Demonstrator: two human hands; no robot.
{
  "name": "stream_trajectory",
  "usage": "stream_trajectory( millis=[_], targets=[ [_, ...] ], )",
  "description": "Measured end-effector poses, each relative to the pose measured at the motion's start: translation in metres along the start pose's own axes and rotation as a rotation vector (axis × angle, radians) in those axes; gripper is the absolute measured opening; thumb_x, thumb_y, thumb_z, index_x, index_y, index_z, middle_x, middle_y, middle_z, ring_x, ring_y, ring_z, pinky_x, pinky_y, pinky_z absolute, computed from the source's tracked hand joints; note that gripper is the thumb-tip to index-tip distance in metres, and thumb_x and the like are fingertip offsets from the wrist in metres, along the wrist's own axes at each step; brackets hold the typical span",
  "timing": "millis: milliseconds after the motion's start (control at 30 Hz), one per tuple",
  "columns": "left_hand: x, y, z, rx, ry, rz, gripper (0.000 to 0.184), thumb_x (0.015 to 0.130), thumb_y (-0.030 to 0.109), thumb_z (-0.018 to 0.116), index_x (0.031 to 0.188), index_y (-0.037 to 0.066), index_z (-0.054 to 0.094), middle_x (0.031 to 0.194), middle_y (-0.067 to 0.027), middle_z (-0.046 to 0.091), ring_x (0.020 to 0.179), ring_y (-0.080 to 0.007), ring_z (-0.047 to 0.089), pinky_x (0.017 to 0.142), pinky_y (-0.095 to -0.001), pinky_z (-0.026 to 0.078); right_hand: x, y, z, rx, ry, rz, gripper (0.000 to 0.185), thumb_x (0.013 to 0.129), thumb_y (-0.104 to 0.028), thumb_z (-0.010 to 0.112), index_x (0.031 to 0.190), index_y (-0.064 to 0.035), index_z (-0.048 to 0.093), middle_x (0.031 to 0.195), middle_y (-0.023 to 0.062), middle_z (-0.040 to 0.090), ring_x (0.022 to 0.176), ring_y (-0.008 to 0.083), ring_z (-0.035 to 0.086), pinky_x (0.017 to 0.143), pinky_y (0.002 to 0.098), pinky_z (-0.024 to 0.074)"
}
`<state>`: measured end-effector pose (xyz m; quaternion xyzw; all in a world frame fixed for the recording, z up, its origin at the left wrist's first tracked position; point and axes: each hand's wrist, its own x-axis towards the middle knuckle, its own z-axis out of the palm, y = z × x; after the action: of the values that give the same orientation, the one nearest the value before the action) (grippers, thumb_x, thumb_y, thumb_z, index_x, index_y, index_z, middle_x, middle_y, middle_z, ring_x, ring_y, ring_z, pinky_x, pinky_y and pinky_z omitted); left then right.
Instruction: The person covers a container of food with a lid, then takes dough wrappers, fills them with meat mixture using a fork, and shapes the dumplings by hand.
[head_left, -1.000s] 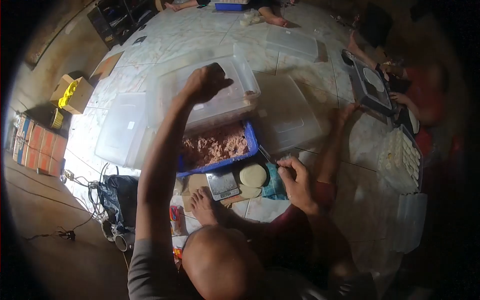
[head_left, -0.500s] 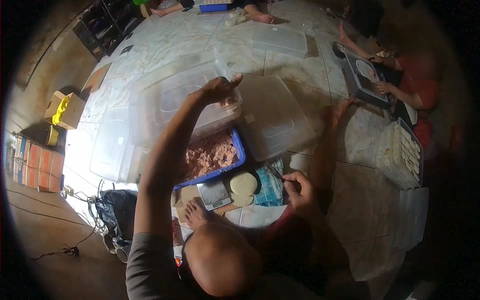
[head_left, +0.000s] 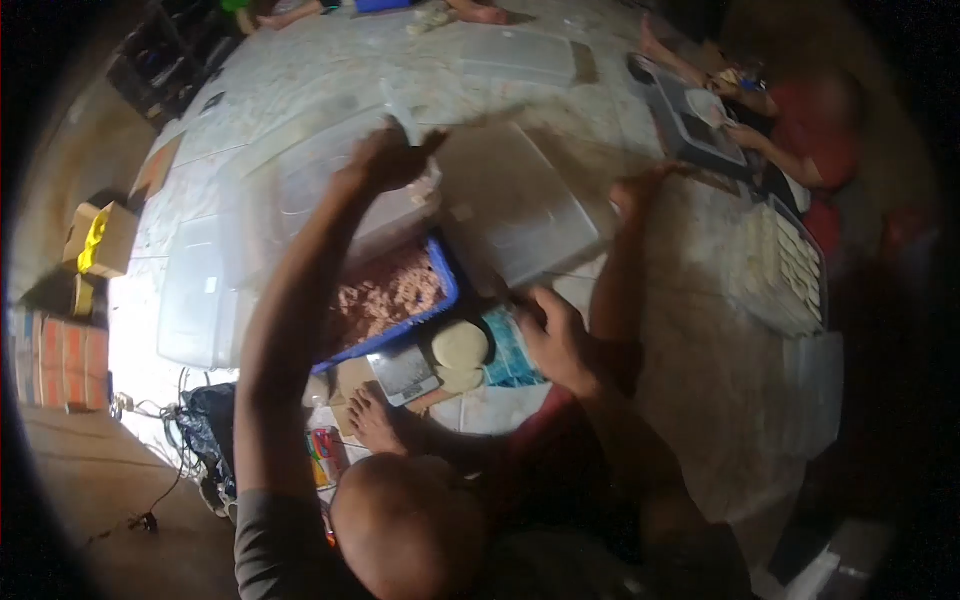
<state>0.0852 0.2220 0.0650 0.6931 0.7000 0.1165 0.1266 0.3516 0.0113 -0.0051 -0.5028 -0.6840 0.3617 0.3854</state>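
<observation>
Plenty of mince in the tub; work looks unfinished

The left hand [head_left: 385, 160] is over a clear plastic bin [head_left: 300, 185]; its grip is unclear. The right hand [head_left: 558, 338] pinches a blurred thin utensil beside the blue tub [head_left: 447, 268] of pink mince [head_left: 385, 300]. Two pale flat rounds [head_left: 461, 345] lie by the scale [head_left: 402, 374]. How much is finished cannot be told.

Wears dk gray slv [head_left: 275, 535], dk red shorts [head_left: 540, 425]; L hand [head_left: 385, 160], R hand [head_left: 557, 335] & 2 ft [head_left: 375, 420] bare.
</observation>
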Motion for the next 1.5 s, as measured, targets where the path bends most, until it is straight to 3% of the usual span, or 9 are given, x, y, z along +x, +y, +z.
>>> stream_trajectory(
  millis=[200,300,533,700,1067,1200,1300,1433,1500],
  targets=[
    [-0.166,0.023,-0.030,-0.613,0.308,0.294,0.020,0.086,0.003,0.071,0.105,0.001,0.066,0.087,-0.0111,0.068,0.077,-0.0125,0.063,0.070,-0.0284,0.051,0.022,0.037,0.045,0.136,0.061,0.212,0.020,0.093,-0.013,0.062,0.108,0.0003,0.062,0.094,0.0170,0.070,0.086,0.0325,0.068,0.075,0.0392,0.0515],
    [-0.225,0.005,0.004,-0.726,0.058,0.508,0.029,0.085,0.004,0.074,0.113,0.003,0.067,0.086,-0.0086,0.067,0.077,-0.0156,0.064,0.069,-0.0315,0.051,0.027,0.038,0.071,0.595,0.076,0.388,0.017,0.089,-0.011,0.060,0.104,-0.0017,0.060,0.074,0.0025,0.059,0.059,0.0104,0.053,0.053,0.0277,0.0448],
    [-0.275,-0.009,0.052,-0.842,-0.276,0.445,0.083,0.089,0.019,0.075,0.158,0.011,0.029,0.099,-0.0138,0.066,0.064,-0.0194,0.061,0.068,-0.0358,0.054,0.016,0.016,0.106,0.841,0.082,0.330,0.020,0.091,-0.015,0.061,0.106,-0.0030,0.054,0.078,0.0033,0.058,0.051,0.0099,0.050,0.045,0.0250,0.0418],
    [-0.279,-0.016,0.053,-0.810,-0.265,0.476,0.076,0.091,0.026,0.071,0.156,0.013,0.034,0.096,-0.0144,0.065,0.064,-0.0224,0.062,0.068,-0.0372,0.054,0.014,0.015,0.114,0.665,0.029,0.352,0.027,0.093,-0.010,0.057,0.120,-0.0087,0.052,0.096,0.0016,0.054,0.090,0.0119,0.054,0.080,0.0289,0.0462],
    [-0.308,-0.055,0.077,-0.980,-0.184,0.353,0.066,0.093,0.028,0.070,0.151,0.017,0.042,0.091,-0.0114,0.064,0.070,-0.0235,0.062,0.066,-0.0360,0.053,0.016,0.023,0.110,0.382,0.015,0.314,0.017,0.094,-0.009,0.061,0.110,-0.0046,0.057,0.086,-0.0001,0.058,0.067,0.0072,0.053,0.054,0.0236,0.0451],
    [-0.316,-0.104,0.095,-0.307,0.190,-0.004,0.081,0.090,0.018,0.066,0.158,0.012,0.022,0.080,-0.0167,0.069,0.064,-0.0307,0.066,0.061,-0.0430,0.052,0.020,0.019,0.093,0.094,-0.001,0.183,0.017,0.092,-0.006,0.063,0.108,-0.0004,0.062,0.099,0.0114,0.068,0.092,0.0200,0.064,0.083,0.0346,0.0504],
    [-0.325,-0.113,0.134,0.093,-0.129,-0.085,0.084,0.091,0.021,0.062,0.160,0.016,0.014,0.077,-0.0180,0.071,0.063,-0.0360,0.067,0.062,-0.0475,0.053,0.022,0.021,0.094,0.105,-0.004,0.199,0.017,0.092,-0.007,0.064,0.108,-0.0010,0.062,0.100,0.0114,0.068,0.092,0.0202,0.064,0.084,0.0344,0.0507],
    [-0.347,-0.087,0.166,0.402,-0.232,0.160,0.056,0.095,0.027,0.053,0.149,0.013,0.045,0.104,-0.0189,0.069,0.096,-0.0351,0.068,0.084,-0.0472,0.053,0.018,0.020,0.092,0.039,-0.005,0.161,0.018,0.092,-0.008,0.065,0.108,-0.0007,0.062,0.100,0.0105,0.068,0.090,0.0192,0.064,0.082,0.0340,0.0510],
    [-0.318,-0.079,0.199,-0.123,-0.228,0.489,0.042,0.095,0.026,0.052,0.134,0.013,0.059,0.118,-0.0148,0.064,0.118,-0.0305,0.057,0.096,-0.0434,0.046,0.017,0.022,0.087,0.066,-0.030,0.192,0.019,0.093,-0.008,0.065,0.109,0.0001,0.062,0.100,0.0108,0.068,0.090,0.0188,0.063,0.082,0.0336,0.0510]
  ],
)
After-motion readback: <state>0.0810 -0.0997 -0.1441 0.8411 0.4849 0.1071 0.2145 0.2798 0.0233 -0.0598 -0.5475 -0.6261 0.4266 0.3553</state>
